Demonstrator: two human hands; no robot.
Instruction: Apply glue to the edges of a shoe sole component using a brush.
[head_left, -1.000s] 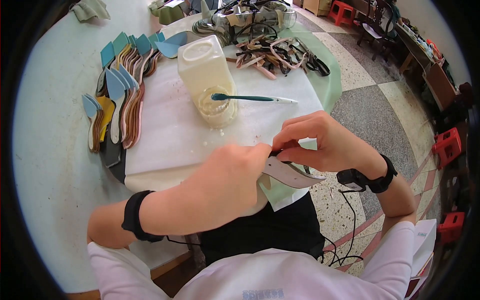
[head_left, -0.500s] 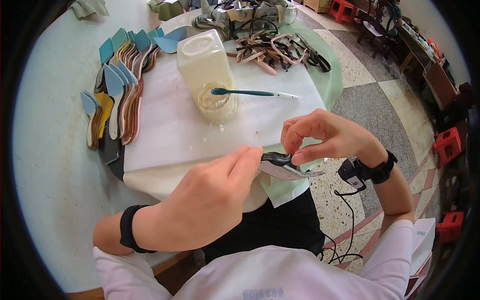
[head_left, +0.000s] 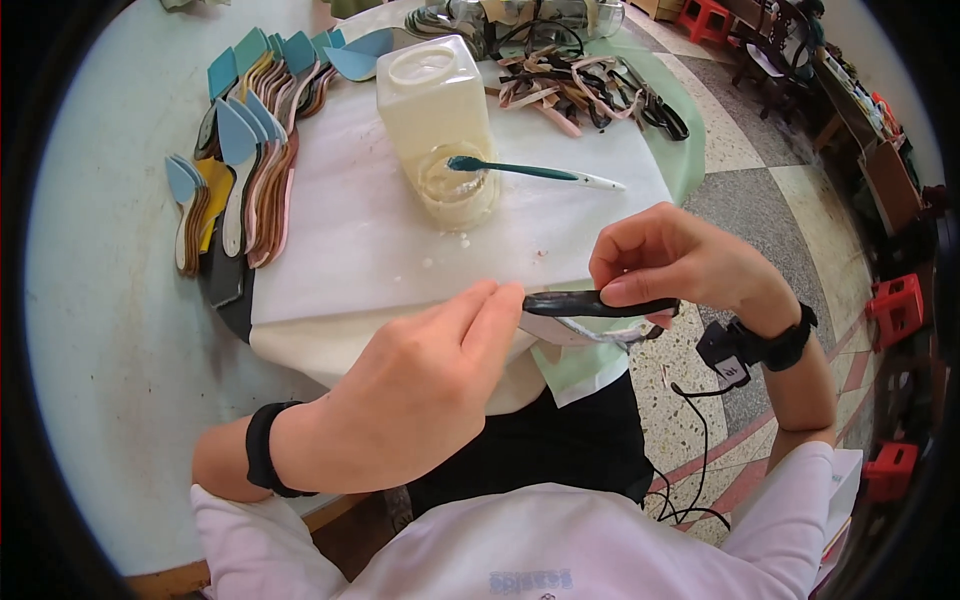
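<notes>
My left hand [head_left: 405, 385] pinches the left end of a white insole-like piece [head_left: 555, 330], whose shape is partly hidden. Along its upper edge runs a smooth black strip [head_left: 575, 304]. The thumb and fingers of my right hand [head_left: 690, 265] are closed on this strip toward its right end. Both hands hold the work above the near right edge of the white board [head_left: 340, 270]. Beyond them stands a translucent square plastic container [head_left: 425, 110] with a round, open, pale opening at its front. A green and white toothbrush [head_left: 545, 172] rests across that opening.
Stacked insoles [head_left: 270, 190] with blue and teal ends line the board's left side. A heap of black and pink strips [head_left: 570, 90] lies at the back, beside scissors [head_left: 662, 115]. Red stools [head_left: 895, 310] stand on the floor at right; a black cable [head_left: 700, 430] hangs below my right wrist.
My right hand has shifted right along the black strip. The strip, bunched up before, now lies straight and smooth between my hands. My view has tilted slightly.
</notes>
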